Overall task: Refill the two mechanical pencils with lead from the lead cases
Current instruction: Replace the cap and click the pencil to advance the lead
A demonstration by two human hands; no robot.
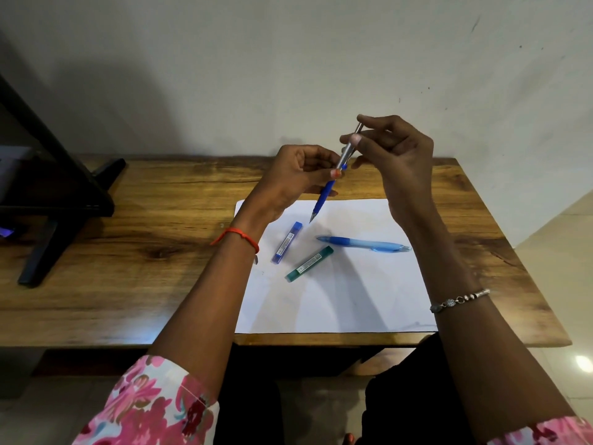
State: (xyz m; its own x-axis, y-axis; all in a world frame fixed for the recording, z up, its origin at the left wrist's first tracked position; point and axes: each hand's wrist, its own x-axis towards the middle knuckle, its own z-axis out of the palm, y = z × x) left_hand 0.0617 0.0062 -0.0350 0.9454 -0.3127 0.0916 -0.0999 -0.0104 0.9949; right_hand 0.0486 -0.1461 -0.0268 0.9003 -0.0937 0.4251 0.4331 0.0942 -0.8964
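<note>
I hold a mechanical pencil (324, 194) with a blue grip and silver upper barrel above the white paper (333, 293), its tip pointing down. My left hand (295, 178) pinches it at the middle. My right hand (391, 152) pinches the silver top end between thumb and fingers. A second, light-blue mechanical pencil (365, 244) lies on the paper. To its left lie a blue lead case (287, 242) and a green lead case (309, 264), both closed as far as I can tell.
The paper lies on a wooden table (144, 252) set against a pale wall. A black stand (54, 200) occupies the table's left side. The table's front edge runs just under the paper, with my lap below it.
</note>
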